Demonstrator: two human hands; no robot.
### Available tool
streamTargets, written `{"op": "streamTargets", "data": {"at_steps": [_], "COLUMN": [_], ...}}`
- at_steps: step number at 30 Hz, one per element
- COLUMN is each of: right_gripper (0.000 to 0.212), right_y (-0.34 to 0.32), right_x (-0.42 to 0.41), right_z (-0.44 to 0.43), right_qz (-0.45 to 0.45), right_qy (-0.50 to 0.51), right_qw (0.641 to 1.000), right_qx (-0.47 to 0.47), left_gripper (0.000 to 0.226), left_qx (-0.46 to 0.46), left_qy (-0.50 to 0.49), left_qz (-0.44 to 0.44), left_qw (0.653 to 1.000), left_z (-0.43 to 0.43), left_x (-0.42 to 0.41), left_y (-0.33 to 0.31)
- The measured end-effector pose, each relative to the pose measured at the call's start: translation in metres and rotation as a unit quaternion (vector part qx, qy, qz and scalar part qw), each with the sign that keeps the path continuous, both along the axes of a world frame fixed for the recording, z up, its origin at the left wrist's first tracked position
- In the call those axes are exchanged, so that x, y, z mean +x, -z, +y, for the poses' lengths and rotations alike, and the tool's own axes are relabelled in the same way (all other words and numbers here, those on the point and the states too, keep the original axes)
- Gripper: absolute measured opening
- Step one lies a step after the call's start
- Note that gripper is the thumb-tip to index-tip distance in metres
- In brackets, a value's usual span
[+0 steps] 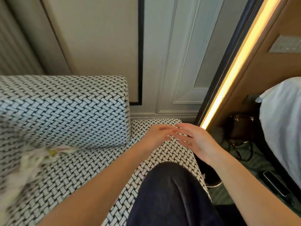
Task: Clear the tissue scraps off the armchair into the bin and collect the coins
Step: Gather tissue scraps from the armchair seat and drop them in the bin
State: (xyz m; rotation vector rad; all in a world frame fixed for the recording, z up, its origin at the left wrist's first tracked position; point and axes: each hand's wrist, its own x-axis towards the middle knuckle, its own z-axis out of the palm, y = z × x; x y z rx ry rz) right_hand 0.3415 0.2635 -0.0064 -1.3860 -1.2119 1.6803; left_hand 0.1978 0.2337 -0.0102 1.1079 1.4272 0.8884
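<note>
The armchair [68,110] has a black-and-white woven pattern. Blurred white and yellowish tissue scraps [32,160] lie on its seat at the left. My left hand [156,135] and my right hand [197,141] meet over the chair's right armrest [171,152], fingertips touching. The right hand's fingers are spread and straight, palm turned towards the left hand. The left hand's fingers reach out to them, blurred by motion. I see nothing held in either hand. No coin and no bin is in view.
My knee in dark trousers [171,193] rests on the seat's right side. A wall and panelled door stand behind the chair. To the right are a lit strip [231,75], a dark handbag [241,128] on green carpet, a bed's white cover [281,121] and a shoe [211,178].
</note>
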Motion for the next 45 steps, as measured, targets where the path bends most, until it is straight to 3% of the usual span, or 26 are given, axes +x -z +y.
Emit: {"op": "streamTargets", "data": {"at_steps": [8,14,20,23,26,32,36,39,45], "right_gripper": [0.022,0.016,0.019,0.018,0.018,0.023,0.024,0.028,0.030], "right_y": [0.002,0.021,0.061,0.088,0.103,0.112,0.122,0.132,0.143], "right_x": [-0.098,-0.168,-0.210,-0.210,-0.206,-0.219,-0.227,-0.232,-0.236], "right_z": [-0.030,-0.061,-0.093,-0.102,-0.101,-0.091,-0.083,-0.076,-0.067], "right_qz": [-0.046,-0.073,-0.093,-0.116,-0.146,-0.157,-0.155,-0.147,-0.130], "right_qy": [-0.129,-0.219,-0.282,-0.309,-0.337,-0.372,-0.355,-0.344,-0.348], "right_qw": [0.990,0.967,0.930,0.920,0.904,0.884,0.897,0.909,0.921], "right_qx": [0.022,0.105,0.217,0.211,0.218,0.237,0.213,0.182,0.120], "left_gripper": [0.020,0.032,0.047,0.065,0.077,0.053,0.047,0.048,0.045], "left_qx": [-0.029,-0.050,-0.112,-0.141,-0.132,-0.057,-0.048,-0.075,-0.094], "left_qy": [-0.143,-0.282,-0.331,-0.317,-0.250,-0.152,-0.115,-0.136,-0.172], "left_qz": [0.016,0.161,0.395,0.459,0.503,0.599,0.589,0.551,0.574], "left_qw": [0.989,0.944,0.849,0.818,0.817,0.784,0.798,0.820,0.795], "left_z": [-0.056,-0.101,-0.126,-0.133,-0.131,-0.105,-0.092,-0.087,-0.077], "left_x": [-0.125,-0.202,-0.249,-0.272,-0.287,-0.291,-0.289,-0.288,-0.287], "left_y": [0.023,0.065,0.098,0.107,0.112,0.110,0.128,0.146,0.152]}}
